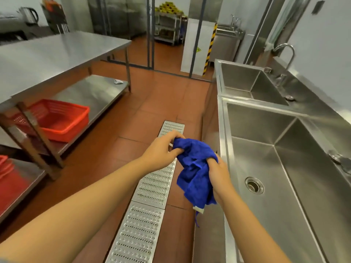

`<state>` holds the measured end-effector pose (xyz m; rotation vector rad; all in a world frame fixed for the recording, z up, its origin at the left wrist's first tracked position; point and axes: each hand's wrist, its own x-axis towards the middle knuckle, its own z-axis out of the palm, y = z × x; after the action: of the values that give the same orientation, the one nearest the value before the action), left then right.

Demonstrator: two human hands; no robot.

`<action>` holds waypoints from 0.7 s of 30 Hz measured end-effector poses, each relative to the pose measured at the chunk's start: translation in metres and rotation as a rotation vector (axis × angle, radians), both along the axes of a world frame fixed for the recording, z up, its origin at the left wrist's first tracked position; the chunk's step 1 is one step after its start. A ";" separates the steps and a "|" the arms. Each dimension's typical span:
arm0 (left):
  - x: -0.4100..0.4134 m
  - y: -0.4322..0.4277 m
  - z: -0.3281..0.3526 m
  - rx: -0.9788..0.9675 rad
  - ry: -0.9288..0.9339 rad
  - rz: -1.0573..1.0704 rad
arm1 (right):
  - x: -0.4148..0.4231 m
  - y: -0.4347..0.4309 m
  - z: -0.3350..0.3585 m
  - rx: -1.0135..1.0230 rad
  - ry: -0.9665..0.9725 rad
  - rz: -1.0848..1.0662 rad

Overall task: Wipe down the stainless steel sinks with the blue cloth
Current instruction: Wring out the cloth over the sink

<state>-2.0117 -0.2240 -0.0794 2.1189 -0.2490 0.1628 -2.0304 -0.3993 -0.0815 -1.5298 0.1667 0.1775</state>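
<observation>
Both hands are occupied with the blue cloth [193, 168]. My left hand [161, 149] pinches its upper corner and my right hand [218, 173] has its fingers curled round the bunched middle. The cloth hangs in the air between them, over the tiled floor and just left of the near sink [266, 168]. It does not touch any steel.

Position: the near sink lies at 3 o'clock from the cloth, with its drain [254, 185] at about 4 o'clock. The far sink [247, 80] and its faucet [284, 54] are at 1 o'clock. The floor grate [152, 186] runs below at 7 o'clock.

Findings, as judgement:
- No wiping has begun, so both basins are outstanding.
- The cloth is crumpled rather than folded flat. Used this way it would probably touch the steel unevenly and leave streaks or missed corners.
- Its lower end, with a white tag [198, 209] and a loose thread, dangles free. If my hold slackens, the cloth could drop onto the grate or floor and carry dirt into the sink.
- The trailing thread could catch on the drain fitting while I wipe the basin floor.
- The far sink is well apart from me. Leaning across to it rather than stepping closer would weaken my pressure on the cloth.
</observation>
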 end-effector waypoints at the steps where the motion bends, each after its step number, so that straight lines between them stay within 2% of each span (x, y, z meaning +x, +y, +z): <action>1: 0.009 0.007 0.003 0.014 0.003 0.019 | 0.014 0.006 0.000 0.004 0.000 0.015; 6: 0.046 0.072 0.004 0.066 0.024 0.148 | 0.079 0.068 -0.008 0.010 0.023 0.156; 14: 0.083 0.231 -0.032 0.067 0.081 0.400 | 0.159 0.228 -0.029 -0.075 0.053 0.460; 21: 0.165 0.367 -0.031 0.067 0.049 0.385 | 0.234 0.364 -0.028 -0.109 0.046 0.418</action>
<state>-1.8469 0.1433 -0.1101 2.2162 0.1887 0.3312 -1.7966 -0.0357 -0.1098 -1.6569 -0.1114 0.5424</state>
